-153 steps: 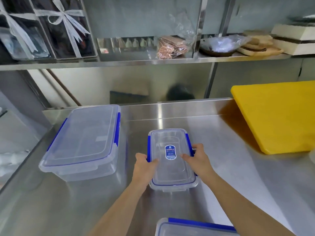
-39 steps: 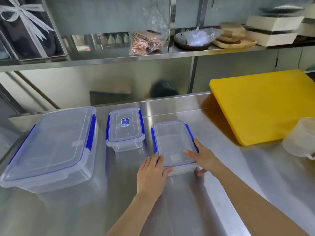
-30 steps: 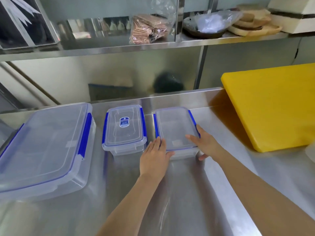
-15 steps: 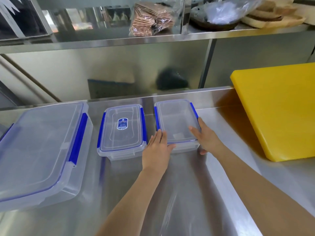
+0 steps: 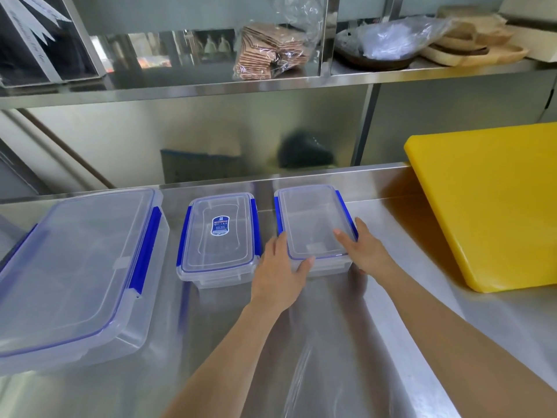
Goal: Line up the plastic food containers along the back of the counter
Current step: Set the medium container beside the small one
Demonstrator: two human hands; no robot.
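Three clear tubs with blue clips sit in a row along the back of the steel counter (image 5: 346, 342). Both hands are on the unlabelled container (image 5: 312, 224), up at about 12 o'clock against the back ledge. The left hand (image 5: 278, 274) lies flat at its near-left corner, thumb hooked over the lid edge. The right hand (image 5: 366, 251) rests open on the near-right corner; looks more like pressing than gripping, hard to say. At its 9 o'clock sits the labelled container (image 5: 218, 239), then the big container (image 5: 75, 267). A yellow cutting board (image 5: 494, 203) lies at 3 o'clock.
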